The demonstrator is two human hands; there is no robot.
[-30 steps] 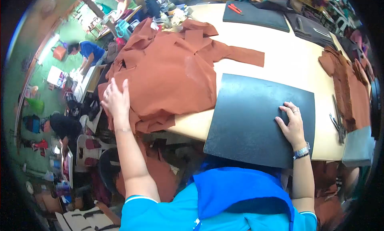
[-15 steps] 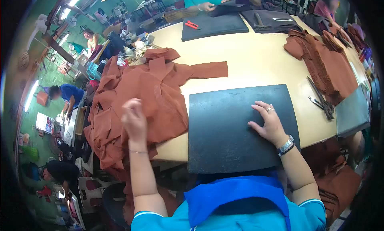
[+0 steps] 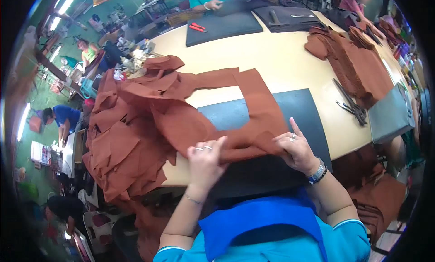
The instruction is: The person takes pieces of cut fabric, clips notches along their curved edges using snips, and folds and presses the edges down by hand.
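Pale table [image 3: 217, 58] carries black board [image 3: 310, 112] and, over it, one brown sheet [image 3: 247, 137], whose near edge runs crosswise between left hand [image 3: 205, 164], closed on it, and right hand [image 3: 297, 152], pinching its right end (one finger raised), the rest lying just beyond both, neither nearer.

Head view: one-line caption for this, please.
Left hand and right hand hold rust-brown material over a black board.
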